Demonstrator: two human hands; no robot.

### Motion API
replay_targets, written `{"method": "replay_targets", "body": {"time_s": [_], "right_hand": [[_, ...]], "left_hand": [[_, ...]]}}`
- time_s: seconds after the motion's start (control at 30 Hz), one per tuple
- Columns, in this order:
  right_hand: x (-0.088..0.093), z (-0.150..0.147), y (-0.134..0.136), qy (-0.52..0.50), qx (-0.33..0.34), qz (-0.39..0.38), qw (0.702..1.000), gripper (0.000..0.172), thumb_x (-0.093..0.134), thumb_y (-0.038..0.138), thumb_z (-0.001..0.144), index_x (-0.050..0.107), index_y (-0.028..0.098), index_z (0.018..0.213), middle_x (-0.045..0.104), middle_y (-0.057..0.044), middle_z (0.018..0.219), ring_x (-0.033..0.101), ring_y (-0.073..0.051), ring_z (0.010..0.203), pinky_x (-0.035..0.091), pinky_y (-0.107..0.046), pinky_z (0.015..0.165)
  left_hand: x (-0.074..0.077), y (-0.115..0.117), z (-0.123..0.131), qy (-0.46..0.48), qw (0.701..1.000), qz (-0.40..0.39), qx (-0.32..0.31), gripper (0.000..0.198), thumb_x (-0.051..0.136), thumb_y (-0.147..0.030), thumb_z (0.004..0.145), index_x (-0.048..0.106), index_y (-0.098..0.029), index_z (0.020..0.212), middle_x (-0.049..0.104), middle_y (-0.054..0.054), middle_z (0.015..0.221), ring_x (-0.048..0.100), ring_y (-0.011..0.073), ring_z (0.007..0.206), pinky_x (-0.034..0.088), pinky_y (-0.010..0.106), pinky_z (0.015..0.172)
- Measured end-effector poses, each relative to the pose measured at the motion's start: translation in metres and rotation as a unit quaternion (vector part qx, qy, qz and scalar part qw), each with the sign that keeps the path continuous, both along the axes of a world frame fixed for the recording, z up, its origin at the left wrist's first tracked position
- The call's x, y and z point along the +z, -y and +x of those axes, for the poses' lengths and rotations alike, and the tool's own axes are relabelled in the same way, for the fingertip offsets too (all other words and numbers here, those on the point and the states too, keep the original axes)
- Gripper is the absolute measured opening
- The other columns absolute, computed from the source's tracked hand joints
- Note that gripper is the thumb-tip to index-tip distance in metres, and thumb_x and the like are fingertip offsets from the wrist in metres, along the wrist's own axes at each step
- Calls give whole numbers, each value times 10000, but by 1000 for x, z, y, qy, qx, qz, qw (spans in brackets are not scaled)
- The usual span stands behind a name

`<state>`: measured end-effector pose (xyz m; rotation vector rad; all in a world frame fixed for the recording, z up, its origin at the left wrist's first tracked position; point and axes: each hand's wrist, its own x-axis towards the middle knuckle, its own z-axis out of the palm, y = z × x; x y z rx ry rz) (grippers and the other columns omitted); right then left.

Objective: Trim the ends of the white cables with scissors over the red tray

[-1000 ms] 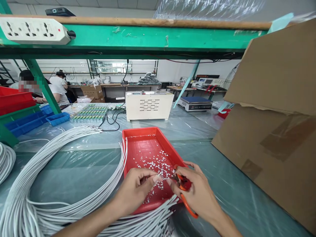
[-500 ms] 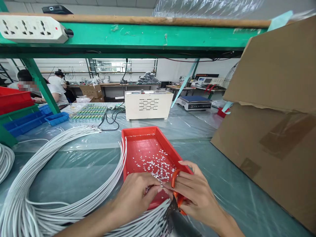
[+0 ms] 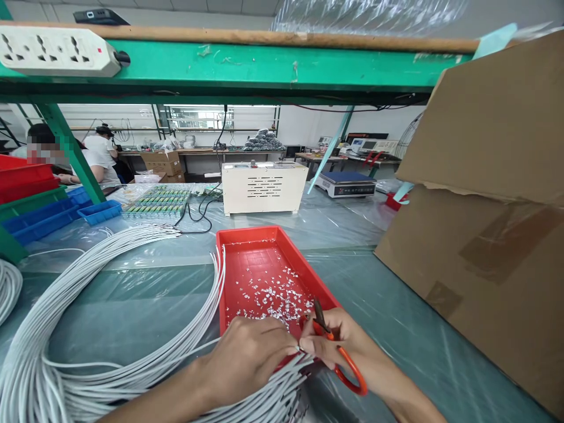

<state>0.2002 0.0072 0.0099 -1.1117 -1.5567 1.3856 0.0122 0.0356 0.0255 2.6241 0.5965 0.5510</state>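
My left hand [image 3: 251,358] is closed, pinching the end of a white cable [image 3: 207,345] drawn out of the big coil of white cables [image 3: 88,305] on the left. My right hand [image 3: 337,343] is closed round orange-handled scissors [image 3: 341,358], whose dark blades point up and away. The fingertips of both hands meet over the near edge of a red tray [image 3: 233,235] that holds several small white cable scraps [image 3: 275,294]. The cut ends of the cable bundle [image 3: 282,388] lie just under my hands.
A large cardboard box [image 3: 484,223] fills the right side. Behind the tray stand a cream metal unit [image 3: 263,188] and a scale [image 3: 346,184]. Blue bins [image 3: 53,214] and red bins [image 3: 26,179] sit left, a green shelf beam [image 3: 247,67] overhead, and other people work at the far left.
My hands have dropped toward me and come together at the tray's near edge. The scissors have turned so the blades point up, and one cable is now drawn out of the coil.
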Motion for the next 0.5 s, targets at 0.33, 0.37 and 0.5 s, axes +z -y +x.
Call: {"method": "replay_targets", "body": {"time_s": [0.33,0.37,0.5], "right_hand": [[-6,-7,-2,-104,-53,-40,992,278,664,368,661,532,142,569,367,80,430,272,-61,433,193,-205,441],[-7,-7,-3,-104,-53,-42,992,276,667,375,656,541,141,583,369,81,425,270,-61,429,188,-205,438],[-10,-7,-4,-99,-45,-46,993,282,668,383,653,536,144,581,373,80,425,268,-57,418,182,-204,429]], "left_hand": [[6,7,10,131,956,-218,148,198,489,-211,809,670,-151,756,634,29,640,557,120,596,406,209,540],[6,7,11,136,949,-236,160,190,512,-232,796,671,-146,739,625,27,621,553,117,568,400,205,515],[2,4,12,167,915,-314,192,188,585,-289,735,640,-121,673,578,3,560,532,93,466,382,190,451]]}}
